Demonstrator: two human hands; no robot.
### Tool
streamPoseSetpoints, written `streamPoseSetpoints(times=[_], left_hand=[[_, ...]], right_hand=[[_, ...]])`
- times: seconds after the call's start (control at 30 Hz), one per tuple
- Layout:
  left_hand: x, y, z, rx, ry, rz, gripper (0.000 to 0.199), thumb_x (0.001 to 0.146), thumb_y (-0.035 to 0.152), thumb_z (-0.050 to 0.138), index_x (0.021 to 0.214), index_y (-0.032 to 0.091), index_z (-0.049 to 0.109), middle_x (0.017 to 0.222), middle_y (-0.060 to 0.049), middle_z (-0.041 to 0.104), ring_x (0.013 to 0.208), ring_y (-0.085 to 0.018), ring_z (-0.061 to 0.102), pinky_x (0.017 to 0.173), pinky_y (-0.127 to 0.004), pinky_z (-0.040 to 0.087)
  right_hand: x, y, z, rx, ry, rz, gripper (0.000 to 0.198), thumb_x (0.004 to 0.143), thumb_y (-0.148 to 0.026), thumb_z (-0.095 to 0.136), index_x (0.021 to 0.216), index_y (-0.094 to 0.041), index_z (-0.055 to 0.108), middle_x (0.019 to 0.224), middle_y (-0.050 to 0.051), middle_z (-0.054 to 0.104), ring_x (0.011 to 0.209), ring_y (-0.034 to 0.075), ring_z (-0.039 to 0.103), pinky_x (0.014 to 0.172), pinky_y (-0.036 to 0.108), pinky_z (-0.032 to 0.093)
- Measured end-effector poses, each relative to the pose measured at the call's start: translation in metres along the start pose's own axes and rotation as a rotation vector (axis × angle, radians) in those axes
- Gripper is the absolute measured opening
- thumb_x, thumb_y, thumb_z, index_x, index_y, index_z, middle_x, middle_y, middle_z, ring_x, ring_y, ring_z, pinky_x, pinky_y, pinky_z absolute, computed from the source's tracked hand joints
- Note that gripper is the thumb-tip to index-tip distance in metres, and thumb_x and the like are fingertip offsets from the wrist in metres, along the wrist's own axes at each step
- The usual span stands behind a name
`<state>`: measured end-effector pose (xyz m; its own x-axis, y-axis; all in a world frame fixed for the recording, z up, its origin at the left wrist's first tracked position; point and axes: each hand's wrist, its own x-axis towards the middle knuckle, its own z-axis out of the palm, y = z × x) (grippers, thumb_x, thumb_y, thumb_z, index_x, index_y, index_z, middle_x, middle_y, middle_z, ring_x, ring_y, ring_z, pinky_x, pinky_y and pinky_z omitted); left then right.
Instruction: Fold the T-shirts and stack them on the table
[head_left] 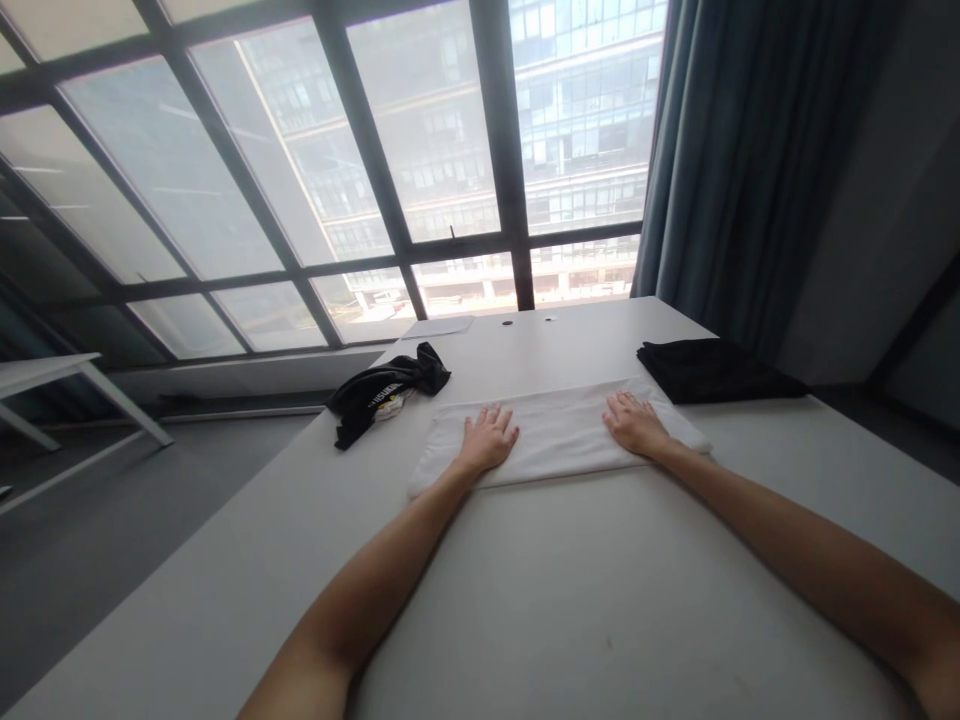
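A: In the head view, what could have gone wrong?

B: The folded white cloth lay on a smooth white table, so I judged it could slide or bunch if one palm pushed harder than the other.

A: And the hands?

B: Both lay flat and spread on the cloth, gripping nothing: the left hand near its left end, the right hand towards its right end.

A: What else lay near the cloth?

B: A crumpled black garment lay beyond its left end, and a folded black one just beyond its right corner.
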<state>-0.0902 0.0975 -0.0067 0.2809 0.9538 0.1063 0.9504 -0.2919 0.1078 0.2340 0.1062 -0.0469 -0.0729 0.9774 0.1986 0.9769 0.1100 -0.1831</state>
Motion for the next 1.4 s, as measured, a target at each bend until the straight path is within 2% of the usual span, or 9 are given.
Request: streamPoseSetpoints(times=[0.17, 0.27, 0.4, 0.63, 0.77, 0.9, 1.07, 1.3, 1.4], left_hand=[[0.004, -0.024, -0.003, -0.002, -0.034, -0.035, 0.056, 0.107, 0.050, 0.029, 0.157, 0.026, 0.040, 0.168, -0.011, 0.029, 0.156, -0.035, 0.022, 0.120, -0.068, 0.019], [0.007, -0.046, -0.008, 0.033, 0.038, -0.146, 0.057, 0.107, 0.049, 0.028, 0.157, 0.023, 0.040, 0.167, -0.014, 0.030, 0.155, -0.036, 0.022, 0.120, -0.068, 0.018], [0.009, -0.069, -0.006, 0.033, -0.014, -0.257, 0.059, 0.107, 0.050, 0.027, 0.158, 0.022, 0.038, 0.168, -0.013, 0.028, 0.155, -0.036, 0.022, 0.121, -0.066, 0.018], [0.012, -0.069, -0.006, 0.081, -0.007, -0.341, 0.063, 0.107, 0.051, 0.024, 0.159, 0.018, 0.038, 0.169, -0.014, 0.027, 0.156, -0.034, 0.021, 0.123, -0.062, 0.017], [0.008, -0.050, -0.016, 0.069, 0.021, -0.276, 0.064, 0.107, 0.052, 0.023, 0.158, 0.016, 0.038, 0.168, -0.016, 0.027, 0.156, -0.036, 0.019, 0.122, -0.064, 0.016], [-0.001, -0.001, -0.015, -0.004, 0.054, -0.009, 0.066, 0.107, 0.055, 0.021, 0.160, 0.020, 0.034, 0.169, -0.012, 0.028, 0.157, -0.032, 0.020, 0.124, -0.059, 0.019], [-0.019, 0.049, -0.001, -0.037, -0.135, 0.217, 0.067, 0.106, 0.060, 0.023, 0.162, 0.023, 0.031, 0.171, -0.011, 0.022, 0.158, -0.034, 0.016, 0.123, -0.063, 0.016], [-0.042, 0.067, -0.005, -0.038, -0.186, 0.456, 0.075, 0.105, 0.065, 0.016, 0.165, 0.019, 0.019, 0.172, -0.011, 0.015, 0.159, -0.029, 0.009, 0.126, -0.057, 0.013], [-0.049, 0.073, -0.003, -0.030, -0.208, 0.469, 0.082, 0.103, 0.070, 0.018, 0.165, 0.016, 0.020, 0.171, -0.014, 0.015, 0.159, -0.031, 0.013, 0.125, -0.057, 0.014]], right_hand=[[0.000, -0.001, -0.002, -0.018, -0.022, 0.009, 0.059, 0.104, -0.038, 0.034, 0.154, -0.009, 0.045, 0.164, 0.021, 0.036, 0.153, 0.033, 0.030, 0.122, 0.056, 0.023], [0.000, -0.001, -0.002, -0.018, -0.021, 0.010, 0.059, 0.104, -0.038, 0.034, 0.154, -0.009, 0.045, 0.164, 0.021, 0.035, 0.153, 0.033, 0.030, 0.122, 0.056, 0.024], [0.001, 0.000, -0.001, -0.018, -0.025, 0.008, 0.058, 0.104, -0.039, 0.035, 0.153, -0.010, 0.045, 0.164, 0.021, 0.035, 0.152, 0.033, 0.031, 0.121, 0.056, 0.024], [0.001, 0.002, 0.001, -0.022, -0.012, -0.004, 0.058, 0.104, -0.039, 0.036, 0.153, -0.010, 0.047, 0.163, 0.023, 0.037, 0.151, 0.034, 0.033, 0.121, 0.057, 0.025], [0.001, 0.002, 0.002, -0.028, -0.006, -0.009, 0.058, 0.103, -0.039, 0.036, 0.153, -0.010, 0.047, 0.162, 0.022, 0.038, 0.151, 0.034, 0.034, 0.121, 0.056, 0.026], [0.001, 0.001, 0.002, -0.020, 0.011, -0.010, 0.057, 0.103, -0.039, 0.035, 0.151, -0.010, 0.049, 0.161, 0.023, 0.039, 0.150, 0.034, 0.035, 0.121, 0.057, 0.026], [0.002, 0.002, 0.003, -0.017, 0.004, -0.010, 0.057, 0.104, -0.039, 0.036, 0.152, -0.011, 0.048, 0.162, 0.022, 0.039, 0.151, 0.034, 0.034, 0.121, 0.056, 0.026], [0.003, 0.002, 0.005, -0.028, 0.009, -0.006, 0.056, 0.104, -0.038, 0.037, 0.151, -0.010, 0.048, 0.162, 0.022, 0.038, 0.151, 0.034, 0.034, 0.121, 0.055, 0.026], [0.003, 0.003, 0.004, -0.022, 0.007, -0.011, 0.056, 0.104, -0.038, 0.037, 0.151, -0.010, 0.048, 0.162, 0.022, 0.038, 0.151, 0.034, 0.034, 0.120, 0.056, 0.026]])
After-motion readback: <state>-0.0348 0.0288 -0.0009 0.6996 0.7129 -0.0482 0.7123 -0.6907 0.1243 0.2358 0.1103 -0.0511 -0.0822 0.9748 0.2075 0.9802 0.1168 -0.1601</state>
